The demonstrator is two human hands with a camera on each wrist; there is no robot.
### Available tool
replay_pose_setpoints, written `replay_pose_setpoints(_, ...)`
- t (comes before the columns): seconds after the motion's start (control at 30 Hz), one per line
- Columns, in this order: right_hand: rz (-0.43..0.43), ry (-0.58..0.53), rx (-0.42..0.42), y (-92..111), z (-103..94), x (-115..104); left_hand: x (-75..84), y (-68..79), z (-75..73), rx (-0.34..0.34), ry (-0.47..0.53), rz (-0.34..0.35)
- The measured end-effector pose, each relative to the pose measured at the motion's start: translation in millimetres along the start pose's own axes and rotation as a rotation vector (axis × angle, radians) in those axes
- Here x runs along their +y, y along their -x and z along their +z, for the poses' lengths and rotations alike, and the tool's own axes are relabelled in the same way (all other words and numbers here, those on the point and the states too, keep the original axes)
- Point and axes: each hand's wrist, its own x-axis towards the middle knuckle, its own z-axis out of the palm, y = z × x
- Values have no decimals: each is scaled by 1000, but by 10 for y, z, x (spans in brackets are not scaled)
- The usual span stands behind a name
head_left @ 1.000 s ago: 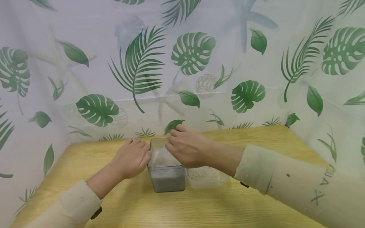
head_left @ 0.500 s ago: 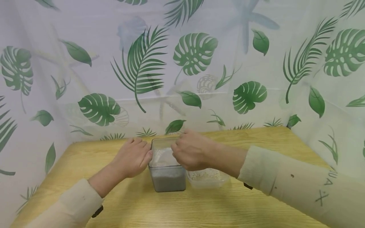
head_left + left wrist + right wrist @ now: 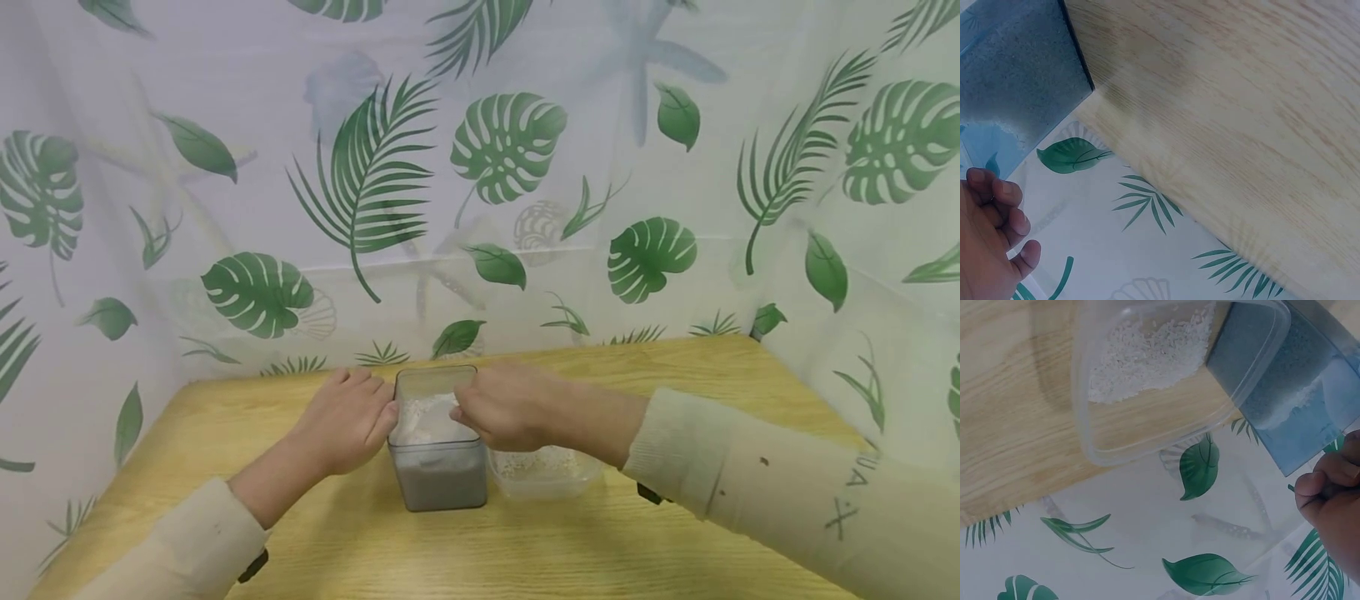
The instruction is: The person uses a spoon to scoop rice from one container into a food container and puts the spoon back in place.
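Gripping with the right hand (image 3: 517,408) a pale scoop (image 3: 444,414) inside the grey box (image 3: 442,479) beside the clear tub (image 3: 551,485), had the left hand (image 3: 345,421) at the box's left side, could not tell its hold

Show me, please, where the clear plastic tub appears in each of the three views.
Head: clear plastic tub below and right of centre, partly hidden by the right hand.
Left wrist: not in it.
Right wrist: top centre.
Shared landmark: tinted bin, below centre in head, upper left in left wrist, upper right in right wrist.
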Motion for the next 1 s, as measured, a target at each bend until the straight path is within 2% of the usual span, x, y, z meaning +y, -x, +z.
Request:
replay_pose_setpoints(0.17,29,-68,1,16,55,29,-3,0,-3,-1,6,-3)
replay_pose_setpoints(0.57,-48,-144,120,96,153,107,-8,14,-8,-1,3,-4)
replay_pose_setpoints(1.0,-65,-197,234,187,301,208,-7,8,5,0,9,2)
